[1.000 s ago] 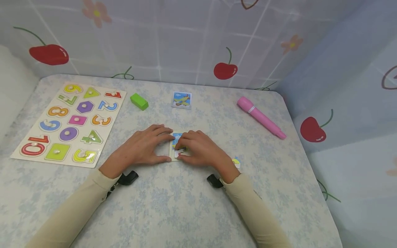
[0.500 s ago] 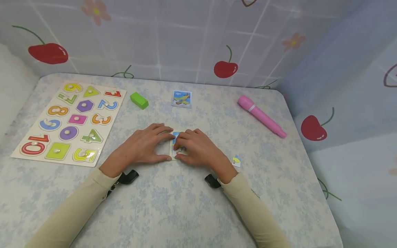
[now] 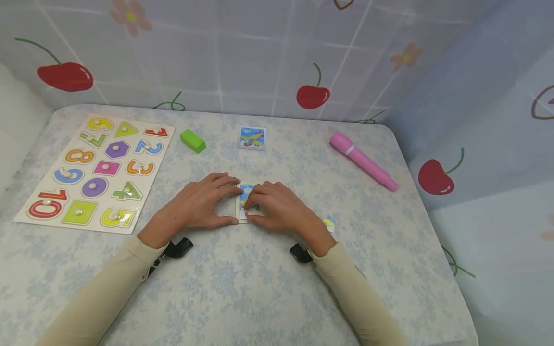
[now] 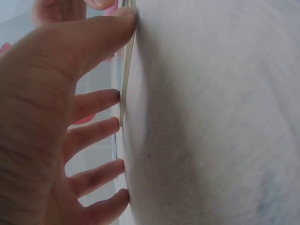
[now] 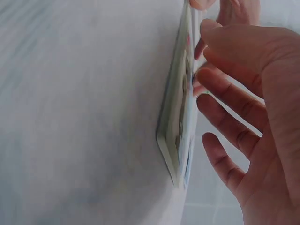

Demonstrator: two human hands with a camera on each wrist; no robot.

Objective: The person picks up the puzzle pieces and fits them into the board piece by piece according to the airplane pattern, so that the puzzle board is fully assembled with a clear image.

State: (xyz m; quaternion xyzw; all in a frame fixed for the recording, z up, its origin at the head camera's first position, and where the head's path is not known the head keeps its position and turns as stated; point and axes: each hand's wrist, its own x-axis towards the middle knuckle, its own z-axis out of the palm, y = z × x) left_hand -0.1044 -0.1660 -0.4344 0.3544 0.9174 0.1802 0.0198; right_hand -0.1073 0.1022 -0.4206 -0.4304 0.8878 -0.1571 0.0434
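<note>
A small wooden jigsaw board (image 3: 237, 206) with a blue sky picture lies flat in the middle of the table. My left hand (image 3: 200, 204) spreads along its left side, thumb at the near corner and index fingertip at the picture's upper left. My right hand (image 3: 279, 209) covers the board's right part. Its thumb and index fingertips touch a jigsaw piece (image 3: 244, 215) at the lower left, with the other fingers loosely bent above the board in the right wrist view. A loose yellow and white jigsaw piece (image 3: 329, 224) lies beside my right wrist.
A picture card with a yellow airplane (image 3: 252, 138) lies behind the board. To the left are a green block (image 3: 193, 141) and a large number-and-shape peg puzzle (image 3: 144, 190). A pink marker-shaped object (image 3: 364, 161) lies at the back right. A cherry-print curtain (image 3: 259, 57) borders the table.
Under my right fingertips the jigsaw piece has shifted slightly and now lies more evenly in the board's lower left. My left hand has stayed in place.
</note>
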